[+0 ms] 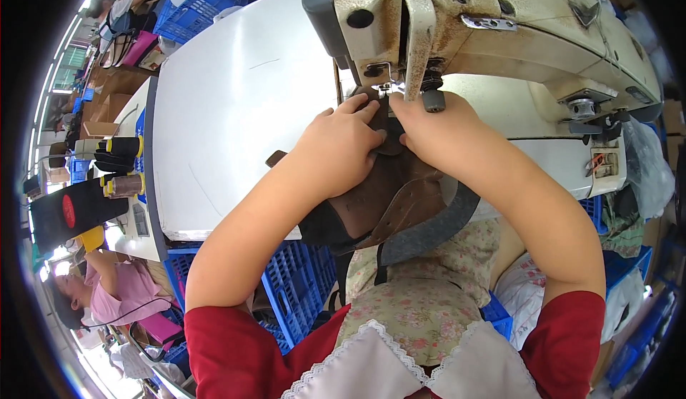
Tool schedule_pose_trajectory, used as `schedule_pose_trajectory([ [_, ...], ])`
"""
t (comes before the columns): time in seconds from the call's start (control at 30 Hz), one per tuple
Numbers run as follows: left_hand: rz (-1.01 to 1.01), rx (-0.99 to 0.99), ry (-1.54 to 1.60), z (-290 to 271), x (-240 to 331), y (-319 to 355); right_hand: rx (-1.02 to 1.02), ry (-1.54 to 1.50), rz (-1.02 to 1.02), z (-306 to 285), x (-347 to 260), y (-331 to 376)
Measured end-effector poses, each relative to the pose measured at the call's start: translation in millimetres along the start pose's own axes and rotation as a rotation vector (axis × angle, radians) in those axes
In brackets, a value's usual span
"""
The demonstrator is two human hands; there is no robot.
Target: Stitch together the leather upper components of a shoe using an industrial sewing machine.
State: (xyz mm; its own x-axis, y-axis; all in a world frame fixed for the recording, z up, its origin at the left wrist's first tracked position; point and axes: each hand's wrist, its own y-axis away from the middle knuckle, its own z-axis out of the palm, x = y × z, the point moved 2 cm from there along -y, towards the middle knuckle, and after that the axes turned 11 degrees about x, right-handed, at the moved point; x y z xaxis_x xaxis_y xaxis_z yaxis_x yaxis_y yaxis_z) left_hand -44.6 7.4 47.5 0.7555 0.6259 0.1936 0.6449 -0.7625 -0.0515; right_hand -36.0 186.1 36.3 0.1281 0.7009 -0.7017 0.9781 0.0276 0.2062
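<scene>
A sewing machine (493,20) with a worn cream body stands over the white table, its presser foot (386,88) down near the front of a brown leather piece (379,202). The leather has a row of holes along a band and a dark grey strip (436,231) at its lower edge; it hangs over the table's near edge towards my lap. My left hand (339,141) grips the leather left of the foot, fingertips pressed on top. Just right of the foot, my right hand (436,127) pinches the same piece, its fingertips partly hidden by the machine head.
The white tabletop (221,113) spreads to the left. Blue plastic crates (300,277) stand below the table, and another blue crate (204,2) is at the far left. Co-workers sit at the left, one in a pink top (125,292). Clear plastic bags (647,170) hang at the right.
</scene>
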Motion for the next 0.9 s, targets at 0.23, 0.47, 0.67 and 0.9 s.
schedule_pose_trajectory([
  [0.23, -0.060, -0.041, 0.008, -2, 0, -2, 0.197, 0.364, -0.228, 8, 24, -4],
  [0.47, -0.075, -0.043, 0.025, -3, 0, -2, 0.181, 0.117, -0.099, 7, 26, -21],
  [0.67, -0.070, -0.011, -0.004, 0, 0, 0, 0.201, 0.149, -0.059, 14, 30, -23],
  [0.9, -0.084, -0.002, 0.015, 1, 1, 0, 0.260, 0.140, -0.084, 16, 33, -25],
])
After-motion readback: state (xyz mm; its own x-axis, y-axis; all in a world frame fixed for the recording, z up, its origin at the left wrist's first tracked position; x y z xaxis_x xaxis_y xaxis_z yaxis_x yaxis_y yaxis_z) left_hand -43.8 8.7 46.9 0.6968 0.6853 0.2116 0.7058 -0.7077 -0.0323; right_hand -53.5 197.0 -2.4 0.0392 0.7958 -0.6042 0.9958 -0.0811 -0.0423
